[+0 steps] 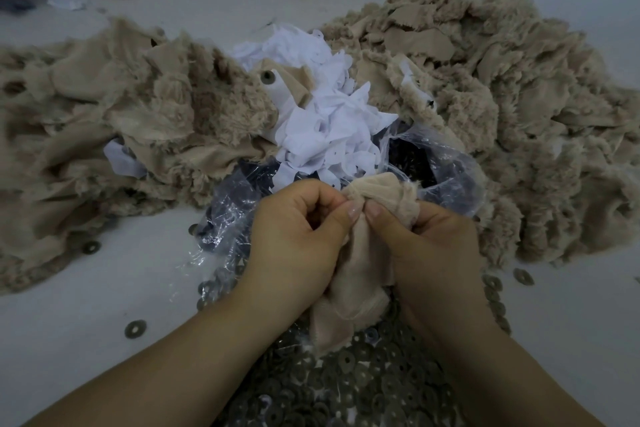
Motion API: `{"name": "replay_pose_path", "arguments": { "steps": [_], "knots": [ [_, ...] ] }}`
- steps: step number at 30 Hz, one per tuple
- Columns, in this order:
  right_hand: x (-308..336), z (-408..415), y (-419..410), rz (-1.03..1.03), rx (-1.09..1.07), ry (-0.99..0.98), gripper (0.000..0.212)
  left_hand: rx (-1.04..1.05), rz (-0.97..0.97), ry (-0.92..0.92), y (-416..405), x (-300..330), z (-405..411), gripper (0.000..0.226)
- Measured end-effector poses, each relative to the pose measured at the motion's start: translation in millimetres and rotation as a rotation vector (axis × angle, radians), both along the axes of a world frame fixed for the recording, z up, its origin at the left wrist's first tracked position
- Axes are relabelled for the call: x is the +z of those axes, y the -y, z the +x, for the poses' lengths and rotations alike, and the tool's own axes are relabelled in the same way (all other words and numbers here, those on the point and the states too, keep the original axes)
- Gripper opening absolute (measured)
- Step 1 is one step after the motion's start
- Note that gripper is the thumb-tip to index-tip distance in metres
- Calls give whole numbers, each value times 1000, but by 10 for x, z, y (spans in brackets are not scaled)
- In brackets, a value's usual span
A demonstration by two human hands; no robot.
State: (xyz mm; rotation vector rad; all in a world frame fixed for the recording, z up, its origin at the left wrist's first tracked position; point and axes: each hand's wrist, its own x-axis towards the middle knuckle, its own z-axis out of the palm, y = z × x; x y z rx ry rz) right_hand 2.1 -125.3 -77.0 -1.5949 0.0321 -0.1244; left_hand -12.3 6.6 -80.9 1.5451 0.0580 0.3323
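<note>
Fabric piece (349, 288), pale beige, shows a smooth side outward and fuzzy pile along its top edge. It hangs bunched between both hands. The left hand (298, 229) pinches the upper edge between its thumb and curled fingers. The right hand (429, 246) pinches the same edge just beside it, the two thumb tips almost meeting.

Bare white table (86, 288) lies open to the left of the left hand, with a few loose discs on it, and more lies to the right of the right forearm. Just beyond the fingertips a clear plastic bag (446, 163) and white scraps (322, 121) crowd in. Beige plush heaps (502, 97) rise on either side.

Under the wrists a pile of dark washers (346, 385) is cut off by the bottom edge. The palms cover much of the fabric piece, and the bag's dark contents cannot be made out.
</note>
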Motion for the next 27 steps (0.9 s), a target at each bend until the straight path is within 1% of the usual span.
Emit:
{"name": "replay_pose_path", "arguments": {
  "steps": [5, 8, 10, 13, 15, 17, 19, 23, 24, 26, 27],
  "knots": [
    [15, -2, -1, 177, 35, -87, 13, 32, -34, -58, 37, 37, 6, 17],
    [13, -8, 7, 235, 54, -137, 11, 61, -4, -69, 51, 61, -3, 17],
    [19, -26, 6, 225, 55, -110, 11, 91, 55, -32, 58, 72, -26, 18],
    [29, -52, 9, 121, 18, 28, 11, 158, 224, 74, 75, 102, -74, 15],
    [50, -45, 10, 72, -18, 93, 12, 170, 241, 85, 74, 119, -78, 16],
    [71, -29, 2, 93, -6, 83, 11, 144, 187, 49, 54, 129, -53, 19],
    [72, -21, -9, 137, 23, 26, 10, 125, 128, 4, 29, 151, -19, 21],
    [84, -24, 3, 205, 102, -33, 12, 137, 252, 89, 52, 203, -14, 19],
    [105, -24, 10, 236, 122, -54, 15, 119, 220, 85, 54, 208, -13, 19],
    [152, -24, 23, 302, 152, -119, 24, 48, 63, 47, 35, 223, -9, 21],
    [169, -21, 23, 330, 169, -157, 24, 7, -19, 23, 16, 233, -10, 20]
  ]
}}
